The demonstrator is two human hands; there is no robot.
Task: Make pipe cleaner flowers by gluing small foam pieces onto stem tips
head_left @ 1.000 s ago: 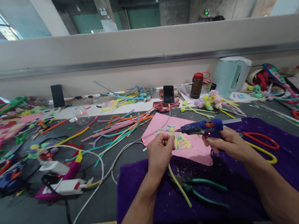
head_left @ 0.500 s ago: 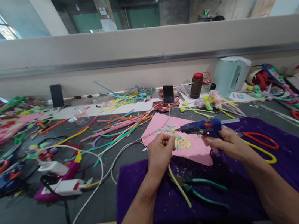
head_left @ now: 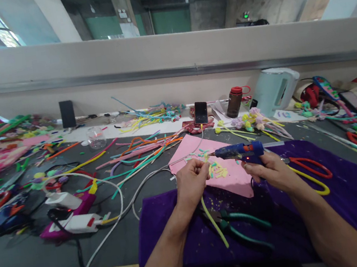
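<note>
My left hand [head_left: 190, 179] pinches a yellow-green pipe cleaner [head_left: 214, 221], whose stem hangs down below the fingers. In my right hand [head_left: 268, 169] is a blue hot glue gun [head_left: 240, 150] with a lit red light; its nozzle points left, close to the top of the pipe cleaner at my left fingertips. Whether the nozzle touches it I cannot tell. Under both hands lies a pink sheet [head_left: 237, 183], scattered with short yellow and teal pieces [head_left: 218, 170]. Green-handled pliers [head_left: 236, 223] rest on the purple cloth [head_left: 164, 217] just below the hands.
Scissors with red and yellow handles [head_left: 311, 171] lie right of my right hand. Cables and a power strip [head_left: 67, 225] occupy the left. Behind are loose pipe cleaners [head_left: 140, 150], a phone [head_left: 201, 112], a bottle [head_left: 235, 104] and a kettle [head_left: 273, 91].
</note>
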